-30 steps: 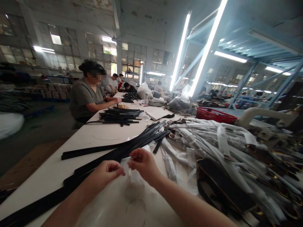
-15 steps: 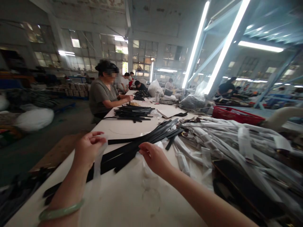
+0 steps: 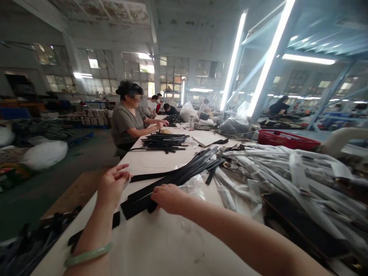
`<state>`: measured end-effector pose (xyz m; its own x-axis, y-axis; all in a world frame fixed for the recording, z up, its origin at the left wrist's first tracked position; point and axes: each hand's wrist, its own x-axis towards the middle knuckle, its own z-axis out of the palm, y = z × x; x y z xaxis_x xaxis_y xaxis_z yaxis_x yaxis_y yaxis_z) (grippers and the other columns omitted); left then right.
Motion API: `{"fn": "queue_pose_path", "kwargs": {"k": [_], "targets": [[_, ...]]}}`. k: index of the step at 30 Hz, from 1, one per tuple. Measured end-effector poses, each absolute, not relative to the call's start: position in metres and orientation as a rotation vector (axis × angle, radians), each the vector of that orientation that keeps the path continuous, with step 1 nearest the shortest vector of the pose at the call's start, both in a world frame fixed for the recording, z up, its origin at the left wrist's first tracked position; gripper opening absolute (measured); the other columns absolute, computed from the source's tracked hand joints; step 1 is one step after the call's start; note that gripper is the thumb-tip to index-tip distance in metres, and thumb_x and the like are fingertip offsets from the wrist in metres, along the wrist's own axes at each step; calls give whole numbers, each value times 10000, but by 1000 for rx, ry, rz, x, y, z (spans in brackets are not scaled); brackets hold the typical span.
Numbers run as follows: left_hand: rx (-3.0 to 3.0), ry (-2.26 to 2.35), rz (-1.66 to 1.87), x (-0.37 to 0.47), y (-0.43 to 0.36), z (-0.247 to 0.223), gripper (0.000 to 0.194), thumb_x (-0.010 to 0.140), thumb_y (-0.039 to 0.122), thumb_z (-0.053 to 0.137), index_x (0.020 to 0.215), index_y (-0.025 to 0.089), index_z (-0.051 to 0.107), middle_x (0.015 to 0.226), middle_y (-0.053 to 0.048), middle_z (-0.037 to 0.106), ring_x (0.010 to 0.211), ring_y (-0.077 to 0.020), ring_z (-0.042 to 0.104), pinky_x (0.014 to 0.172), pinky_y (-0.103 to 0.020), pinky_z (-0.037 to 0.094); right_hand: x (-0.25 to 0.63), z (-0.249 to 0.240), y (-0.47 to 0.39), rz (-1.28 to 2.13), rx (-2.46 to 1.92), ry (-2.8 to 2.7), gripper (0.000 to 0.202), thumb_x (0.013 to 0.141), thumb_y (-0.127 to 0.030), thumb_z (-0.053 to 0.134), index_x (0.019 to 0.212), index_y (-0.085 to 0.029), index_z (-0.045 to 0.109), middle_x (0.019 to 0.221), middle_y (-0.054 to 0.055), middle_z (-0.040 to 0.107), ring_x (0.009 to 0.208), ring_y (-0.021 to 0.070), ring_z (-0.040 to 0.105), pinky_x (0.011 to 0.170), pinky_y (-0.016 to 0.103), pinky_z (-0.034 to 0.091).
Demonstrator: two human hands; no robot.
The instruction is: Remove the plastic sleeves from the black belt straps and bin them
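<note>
The right hand (image 3: 168, 197) is pressing down on the near ends of a bundle of black straps (image 3: 172, 177), its fingers curled over them and gripping them against the white table (image 3: 161, 245). The straps are lying flat and fanning away from the hand toward the middle of the table. The left hand (image 3: 112, 188) is hovering just left of the straps, raised off the table, pinching a thin clear plastic strip (image 3: 122, 191) between thumb and fingertips while the other fingers are spreading out. A pale green bangle (image 3: 87, 255) is sitting on the left wrist.

Just beyond the right hand a crumpled clear plastic bag (image 3: 195, 184) is lying beside the straps. To the right, a big heap of belts wrapped in white sleeves (image 3: 281, 172) is covering that side of the table, with a red basket (image 3: 287, 138) standing behind it. More dark straps are hanging off the table's near left edge, too blurred to tell apart.

Farther along the same table another person in a grey shirt (image 3: 123, 122) is sitting and working with both hands beside a second pile of black straps (image 3: 163, 141). Other people are sitting behind, small and unclear.
</note>
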<state>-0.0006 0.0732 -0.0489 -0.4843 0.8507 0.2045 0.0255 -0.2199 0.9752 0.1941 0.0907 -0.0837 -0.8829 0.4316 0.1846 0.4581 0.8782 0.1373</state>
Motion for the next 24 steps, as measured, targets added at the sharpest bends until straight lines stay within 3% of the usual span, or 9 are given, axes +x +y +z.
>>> {"fn": "queue_pose_path", "kwargs": {"k": [2, 4, 8, 13, 19, 24], "targets": [[1194, 1453, 1675, 6, 73, -50, 501, 541, 274, 752, 1013, 152, 638, 655, 11, 662, 676, -156, 629, 674, -245, 478, 207, -84, 94, -312, -672, -2908, 71, 863, -221, 603, 900, -165, 624, 909, 62, 633, 826, 224, 606, 632, 306, 467], [1303, 1512, 1578, 13, 74, -51, 520, 519, 311, 779, 994, 141, 650, 682, -5, 680, 690, -171, 630, 707, -265, 470, 219, -84, 94, -335, -648, -2905, 119, 904, -160, 501, 861, -164, 612, 875, 58, 634, 818, 211, 601, 655, 308, 453], [1380, 1564, 1453, 25, 73, -53, 485, 515, 329, 773, 934, 124, 641, 681, -22, 674, 699, -189, 633, 733, -284, 454, 241, -81, 89, -217, -819, -2647, 93, 908, -174, 487, 883, -168, 576, 860, 62, 644, 800, 204, 606, 684, 297, 430], [1416, 1568, 1322, 39, 70, -57, 460, 543, 320, 742, 937, 127, 604, 598, 4, 632, 595, -164, 585, 603, -253, 418, 280, -75, 86, -5, -994, -2264, 195, 990, -189, 298, 1013, -175, 490, 806, 36, 638, 723, 156, 600, 639, 243, 405], [1499, 1493, 1122, 65, 75, -76, 397, 553, 303, 728, 881, 140, 574, 540, 61, 527, 516, -114, 484, 531, -223, 372, 301, -85, 92, 64, -965, -2164, 158, 946, -221, 401, 887, -198, 546, 745, 32, 608, 695, 172, 553, 663, 259, 363], [1584, 1432, 1111, 73, 76, -82, 385, 596, 265, 736, 923, 160, 564, 578, 63, 537, 584, -123, 526, 600, -230, 415, 302, -83, 92, 8, -938, -2243, 207, 941, -215, 408, 767, -196, 519, 643, 9, 562, 644, 156, 526, 736, 268, 348]]}}
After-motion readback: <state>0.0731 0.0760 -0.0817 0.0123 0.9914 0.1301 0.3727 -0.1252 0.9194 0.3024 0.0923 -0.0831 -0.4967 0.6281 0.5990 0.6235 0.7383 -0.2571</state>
